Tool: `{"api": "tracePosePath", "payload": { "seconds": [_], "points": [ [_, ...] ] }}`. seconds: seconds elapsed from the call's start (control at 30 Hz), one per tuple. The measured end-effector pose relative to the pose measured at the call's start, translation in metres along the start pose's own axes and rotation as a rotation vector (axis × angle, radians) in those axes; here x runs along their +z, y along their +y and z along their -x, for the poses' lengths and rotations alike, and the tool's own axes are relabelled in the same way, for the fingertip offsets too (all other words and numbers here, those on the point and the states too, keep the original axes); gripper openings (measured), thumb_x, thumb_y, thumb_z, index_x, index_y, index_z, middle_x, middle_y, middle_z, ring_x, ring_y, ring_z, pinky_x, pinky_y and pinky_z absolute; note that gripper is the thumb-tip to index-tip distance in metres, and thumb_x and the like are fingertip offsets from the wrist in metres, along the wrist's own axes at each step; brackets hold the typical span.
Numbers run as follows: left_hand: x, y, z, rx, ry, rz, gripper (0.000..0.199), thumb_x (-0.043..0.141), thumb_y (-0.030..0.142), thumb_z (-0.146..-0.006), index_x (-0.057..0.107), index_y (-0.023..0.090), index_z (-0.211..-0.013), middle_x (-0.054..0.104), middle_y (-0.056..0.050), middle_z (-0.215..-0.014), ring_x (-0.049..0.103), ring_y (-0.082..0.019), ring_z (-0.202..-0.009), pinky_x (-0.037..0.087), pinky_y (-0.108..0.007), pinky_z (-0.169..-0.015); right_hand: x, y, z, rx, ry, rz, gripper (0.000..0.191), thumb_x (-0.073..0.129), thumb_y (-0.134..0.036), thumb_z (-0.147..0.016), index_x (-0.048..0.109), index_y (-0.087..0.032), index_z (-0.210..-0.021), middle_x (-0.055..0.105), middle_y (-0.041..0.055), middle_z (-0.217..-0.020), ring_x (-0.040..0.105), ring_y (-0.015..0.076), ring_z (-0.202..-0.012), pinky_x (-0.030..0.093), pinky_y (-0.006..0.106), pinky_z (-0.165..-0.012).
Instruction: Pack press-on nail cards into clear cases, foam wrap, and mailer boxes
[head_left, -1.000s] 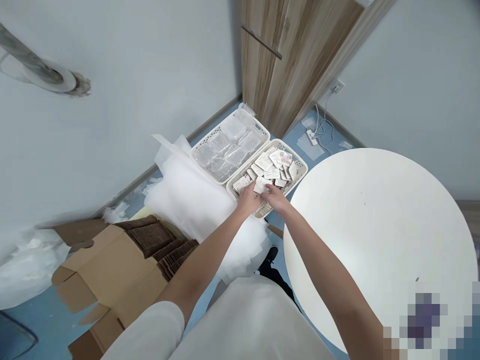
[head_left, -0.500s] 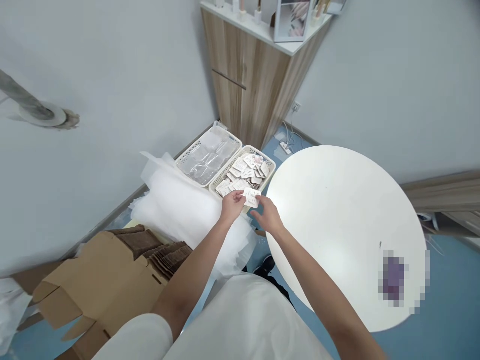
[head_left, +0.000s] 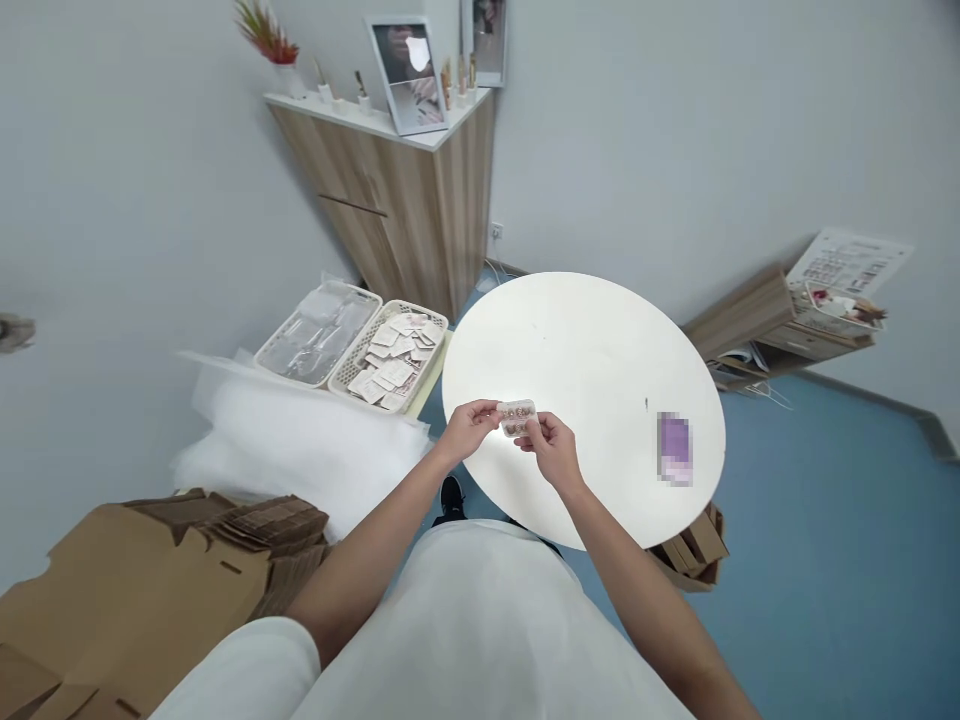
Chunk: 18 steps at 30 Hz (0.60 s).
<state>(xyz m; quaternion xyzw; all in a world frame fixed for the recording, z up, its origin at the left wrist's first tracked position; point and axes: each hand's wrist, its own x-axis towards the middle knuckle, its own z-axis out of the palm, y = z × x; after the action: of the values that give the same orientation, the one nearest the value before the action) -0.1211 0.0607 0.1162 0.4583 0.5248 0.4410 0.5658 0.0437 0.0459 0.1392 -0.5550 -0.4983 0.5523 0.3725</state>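
Note:
Between both hands, over the near left edge of the round white table [head_left: 585, 360], is a small clear plastic pack [head_left: 517, 412]. Rows of small brownish, glossy pieces show in it. My left hand [head_left: 469, 430] pinches its left end with thumb and fingers. On the right end, my right hand [head_left: 556, 456] is closed with the thumb on the front face. To the left, a white basket [head_left: 444, 328] holds many similar packs [head_left: 396, 372], most with printed white sides up.
A second white basket [head_left: 266, 352] holds clear plastic bags. White foam sheets [head_left: 300, 440] and stacked flat cardboard boxes [head_left: 142, 580] lie at left. A blurred purple item [head_left: 675, 445] is on the table. Behind stands a wooden cabinet [head_left: 405, 210]; a cardboard box [head_left: 694, 560] sits below the table.
My view has turned right, and my hands have moved with the pack from beside the basket to over the table. The pack now shows its brownish pieces instead of the printed white side.

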Motion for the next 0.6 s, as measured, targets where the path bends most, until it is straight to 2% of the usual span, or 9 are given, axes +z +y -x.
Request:
{"api": "tracePosePath", "payload": {
  "seconds": [0.1,0.23,0.4,0.53,0.6],
  "points": [
    [0.036,0.001,0.005,0.017,-0.118,0.029,0.028,0.058,0.040,-0.072,0.063,0.013,-0.078,0.061,-0.002,-0.070,0.055,-0.011,-0.065,0.045,-0.025,-0.067,-0.030,0.007,0.016,0.080,0.013,-0.156,0.033,0.051,-0.049,-0.075,0.053,-0.020,-0.090,0.066,0.0030,-0.075,0.064,0.0154,-0.063,0.052,0.030,-0.061],
    [0.074,-0.004,0.009,0.006,-0.177,-0.013,0.028,0.056,0.040,-0.074,0.064,0.013,-0.078,0.060,-0.001,-0.068,0.053,-0.011,-0.063,0.044,-0.025,-0.065,-0.069,0.024,0.032,0.118,0.014,-0.195,0.031,0.054,-0.048,-0.073,0.054,-0.020,-0.086,0.064,0.0026,-0.080,0.063,0.0136,-0.064,0.050,0.027,-0.060],
    [0.104,-0.016,0.009,-0.010,-0.203,-0.089,0.031,0.051,0.040,-0.077,0.064,0.015,-0.090,0.061,-0.002,-0.073,0.054,-0.012,-0.067,0.044,-0.025,-0.064,-0.112,0.046,0.047,0.108,-0.052,-0.167,0.035,0.062,-0.043,-0.066,0.055,-0.020,-0.092,0.061,0.0035,-0.089,0.060,0.0133,-0.070,0.047,0.029,-0.065],
    [0.123,-0.017,0.012,-0.007,-0.222,-0.153,0.032,0.050,0.040,-0.078,0.064,0.016,-0.094,0.063,-0.003,-0.082,0.056,-0.014,-0.073,0.043,-0.025,-0.066,-0.131,0.058,0.056,0.112,0.032,-0.206,0.038,0.060,-0.043,-0.068,0.052,-0.022,-0.099,0.057,0.0041,-0.095,0.058,0.0128,-0.073,0.046,0.029,-0.068],
    [0.132,-0.017,0.014,-0.012,-0.247,-0.177,0.032,0.049,0.040,-0.078,0.064,0.016,-0.094,0.064,-0.004,-0.084,0.056,-0.014,-0.074,0.043,-0.025,-0.066,-0.136,0.061,0.059,0.122,0.066,-0.249,0.036,0.056,-0.045,-0.071,0.053,-0.022,-0.099,0.057,0.0028,-0.089,0.057,0.0118,-0.070,0.046,0.030,-0.067]
  ]
}}
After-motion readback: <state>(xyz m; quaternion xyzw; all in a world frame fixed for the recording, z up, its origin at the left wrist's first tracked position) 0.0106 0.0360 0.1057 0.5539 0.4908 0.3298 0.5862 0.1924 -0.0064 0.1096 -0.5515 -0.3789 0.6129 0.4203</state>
